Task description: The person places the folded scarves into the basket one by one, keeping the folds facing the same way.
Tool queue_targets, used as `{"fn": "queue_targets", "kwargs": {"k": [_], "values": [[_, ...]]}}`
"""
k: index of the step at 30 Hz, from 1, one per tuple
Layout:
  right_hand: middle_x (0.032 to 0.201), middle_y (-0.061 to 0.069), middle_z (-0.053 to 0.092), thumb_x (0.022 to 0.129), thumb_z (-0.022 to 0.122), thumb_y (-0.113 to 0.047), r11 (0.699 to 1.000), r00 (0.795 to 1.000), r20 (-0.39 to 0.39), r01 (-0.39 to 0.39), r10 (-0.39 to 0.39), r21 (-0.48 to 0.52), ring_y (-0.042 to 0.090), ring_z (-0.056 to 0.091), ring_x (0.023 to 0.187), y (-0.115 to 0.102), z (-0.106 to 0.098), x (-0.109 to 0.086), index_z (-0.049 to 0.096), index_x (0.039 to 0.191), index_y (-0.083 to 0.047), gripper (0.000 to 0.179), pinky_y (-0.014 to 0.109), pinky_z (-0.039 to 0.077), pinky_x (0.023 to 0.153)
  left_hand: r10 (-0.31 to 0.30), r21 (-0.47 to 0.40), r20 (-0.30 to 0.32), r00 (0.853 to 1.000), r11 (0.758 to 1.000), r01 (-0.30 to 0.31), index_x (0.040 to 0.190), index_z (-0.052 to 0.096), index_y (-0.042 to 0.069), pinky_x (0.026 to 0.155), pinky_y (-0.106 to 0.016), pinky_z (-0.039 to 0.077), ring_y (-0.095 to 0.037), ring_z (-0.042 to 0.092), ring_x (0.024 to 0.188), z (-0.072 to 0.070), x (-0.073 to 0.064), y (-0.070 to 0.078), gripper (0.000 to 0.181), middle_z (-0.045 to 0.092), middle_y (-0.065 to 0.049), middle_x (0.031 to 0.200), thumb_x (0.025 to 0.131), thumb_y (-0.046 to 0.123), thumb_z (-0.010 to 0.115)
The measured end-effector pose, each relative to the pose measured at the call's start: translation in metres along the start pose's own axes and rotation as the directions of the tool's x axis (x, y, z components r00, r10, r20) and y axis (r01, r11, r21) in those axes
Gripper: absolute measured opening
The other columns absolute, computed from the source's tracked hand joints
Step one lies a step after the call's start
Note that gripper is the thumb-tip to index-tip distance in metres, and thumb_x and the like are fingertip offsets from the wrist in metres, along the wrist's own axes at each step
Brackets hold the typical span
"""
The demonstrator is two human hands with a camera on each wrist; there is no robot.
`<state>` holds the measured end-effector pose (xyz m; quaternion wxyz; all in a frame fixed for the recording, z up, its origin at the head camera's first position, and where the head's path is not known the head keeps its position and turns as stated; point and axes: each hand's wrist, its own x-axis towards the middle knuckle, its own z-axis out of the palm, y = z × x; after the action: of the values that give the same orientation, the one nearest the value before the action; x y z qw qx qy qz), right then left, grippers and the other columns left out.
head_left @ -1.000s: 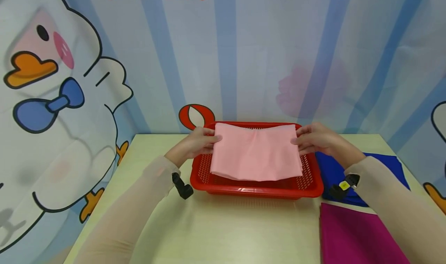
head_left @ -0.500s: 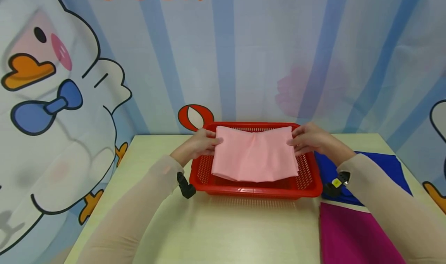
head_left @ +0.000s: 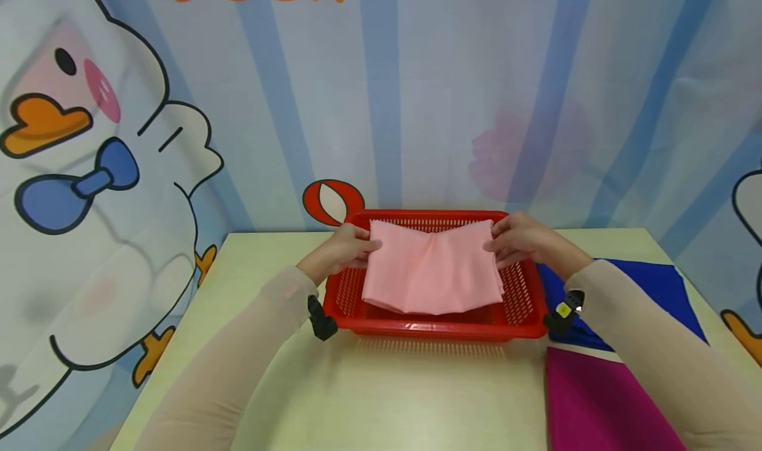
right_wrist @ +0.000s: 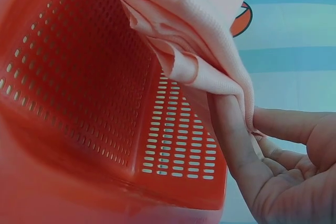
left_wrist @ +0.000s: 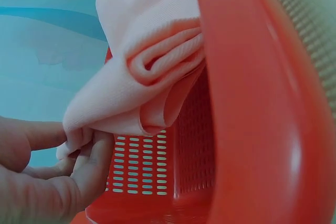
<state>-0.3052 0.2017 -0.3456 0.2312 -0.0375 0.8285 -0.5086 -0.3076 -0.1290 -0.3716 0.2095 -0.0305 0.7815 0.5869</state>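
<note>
A folded pink cloth (head_left: pixel 431 269) hangs between both hands, over and partly inside a red plastic basket (head_left: pixel 434 330) with slotted walls. My left hand (head_left: pixel 344 247) pinches the cloth's upper left corner between thumb and fingers. At the upper right corner, my right hand (head_left: pixel 520 241) pinches it the same way. The cloth's top edge sags in the middle. In the left wrist view, the folded layers of the cloth (left_wrist: pixel 157 61) show rolled at the side. The right wrist view has layered cloth edges (right_wrist: pixel 189 40) above the basket's slotted wall (right_wrist: pixel 178 135).
Right of the basket lies a blue cloth (head_left: pixel 649 292), partly under the right forearm. A magenta cloth (head_left: pixel 601 405) lies in front of it at the table's right. The pale table (head_left: pixel 417 398) ends at a printed cartoon backdrop (head_left: pixel 440 107).
Both hands have lowered slightly with the pink cloth toward the basket. The right hand has come left, closer to the left hand, and the cloth's top edge sags more.
</note>
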Motion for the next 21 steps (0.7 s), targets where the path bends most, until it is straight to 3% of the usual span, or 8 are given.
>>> {"fn": "queue_targets", "kwargs": {"k": [4, 6, 8, 11, 13, 21], "values": [[0.101, 0.022, 0.060, 0.098, 0.062, -0.002, 1.000, 1.000, 0.003, -0.004, 0.004, -0.007, 0.018, 0.066, 0.068, 0.001, 0.001, 0.003, 0.035, 0.138, 0.019, 0.053, 0.039, 0.060, 0.072, 0.001, 0.004, -0.009, 1.000, 1.000, -0.001, 0.132, 0.055, -0.006, 0.084, -0.041, 0.057, -0.031, 0.069, 0.100, 0.001, 0.002, -0.001, 0.036, 0.065, -0.019, 0.113, 0.100, 0.009, 0.061], [0.088, 0.015, 0.059, 0.097, 0.063, -0.002, 1.000, 1.000, 0.006, -0.005, 0.005, -0.015, 0.018, 0.065, 0.065, 0.000, 0.002, 0.005, 0.047, 0.121, 0.016, 0.034, 0.040, 0.060, 0.071, 0.004, 0.005, -0.011, 1.000, 1.000, -0.004, 0.132, 0.055, -0.007, 0.084, -0.041, 0.057, -0.030, 0.070, 0.098, 0.002, 0.002, -0.001, 0.036, 0.065, -0.019, 0.112, 0.100, 0.009, 0.061], [0.073, 0.008, 0.053, 0.096, 0.063, -0.001, 1.000, 1.000, 0.015, 0.001, -0.001, -0.024, 0.017, 0.062, 0.060, 0.000, 0.004, 0.005, 0.048, 0.095, 0.008, 0.018, 0.039, 0.060, 0.069, 0.009, 0.005, -0.004, 1.000, 1.000, -0.009, 0.132, 0.054, -0.008, 0.084, -0.041, 0.057, -0.029, 0.070, 0.097, 0.003, 0.003, -0.002, 0.036, 0.065, -0.019, 0.112, 0.100, 0.009, 0.060], [0.062, 0.003, 0.041, 0.096, 0.063, 0.001, 1.000, 0.999, 0.037, 0.015, -0.014, -0.021, 0.015, 0.058, 0.054, -0.001, 0.006, 0.006, 0.034, 0.075, -0.006, 0.036, 0.037, 0.060, 0.064, 0.013, 0.006, 0.003, 1.000, 1.000, -0.013, 0.135, 0.051, -0.009, 0.085, -0.041, 0.057, -0.029, 0.069, 0.098, 0.004, 0.003, -0.002, 0.039, 0.064, -0.020, 0.114, 0.101, 0.008, 0.059], [0.059, 0.001, 0.036, 0.095, 0.062, 0.003, 1.000, 0.999, 0.048, 0.021, -0.020, -0.019, 0.014, 0.055, 0.051, -0.002, 0.007, 0.006, 0.030, 0.072, -0.009, 0.042, 0.036, 0.060, 0.061, 0.016, 0.011, 0.006, 1.000, 1.000, -0.016, 0.138, 0.049, -0.009, 0.085, -0.042, 0.056, -0.030, 0.069, 0.100, 0.006, 0.002, -0.003, 0.041, 0.064, -0.020, 0.116, 0.101, 0.008, 0.059], [0.058, 0.004, 0.039, 0.097, 0.059, 0.004, 1.000, 0.998, 0.055, 0.007, -0.005, -0.029, 0.015, 0.058, 0.051, 0.000, 0.011, 0.009, 0.028, 0.072, -0.010, 0.042, 0.033, 0.059, 0.059, 0.017, 0.039, 0.002, 1.000, 0.999, -0.017, 0.143, 0.044, -0.009, 0.086, -0.044, 0.056, -0.035, 0.067, 0.107, 0.009, 0.005, -0.006, 0.048, 0.062, -0.024, 0.123, 0.100, 0.007, 0.060]]}}
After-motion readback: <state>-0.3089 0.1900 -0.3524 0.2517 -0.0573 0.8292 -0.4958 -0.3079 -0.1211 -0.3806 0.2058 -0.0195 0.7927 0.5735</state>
